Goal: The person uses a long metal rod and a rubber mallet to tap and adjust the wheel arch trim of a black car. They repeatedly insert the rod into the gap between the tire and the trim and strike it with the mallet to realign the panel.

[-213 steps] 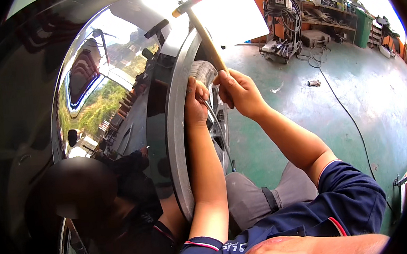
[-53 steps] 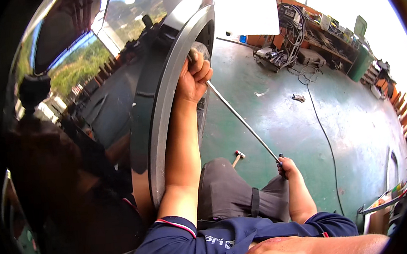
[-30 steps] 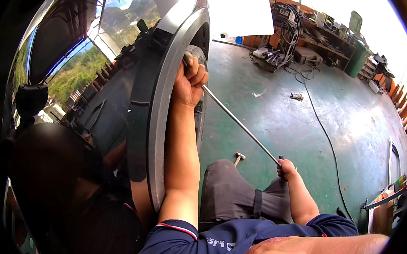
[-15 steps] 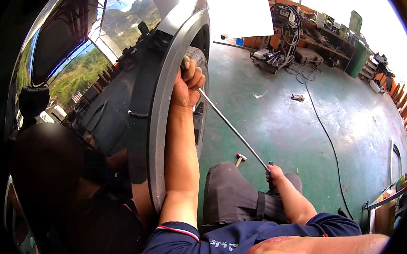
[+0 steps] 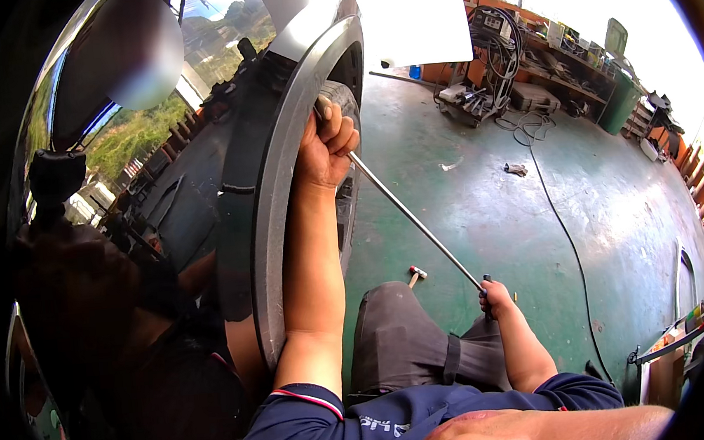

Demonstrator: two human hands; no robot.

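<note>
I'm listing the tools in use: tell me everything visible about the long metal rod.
The long metal rod is slim, straight, silvery and shiny, with a dark crosswise handle at its near end, held in the right hand's grip. In view it slants up and leftward into the left hand's grip, beside the dark grey wheel-arch trim; its far end is hidden.

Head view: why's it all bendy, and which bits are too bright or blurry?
In the head view, the wide lens bends edges and darkens the corners; the white panel and the upper-right background are washed out; pale glare shines on the floor; the dark car mirrors greenery, with a smooth blurred patch near its upper left; the rod looks fairly sharp.
</note>
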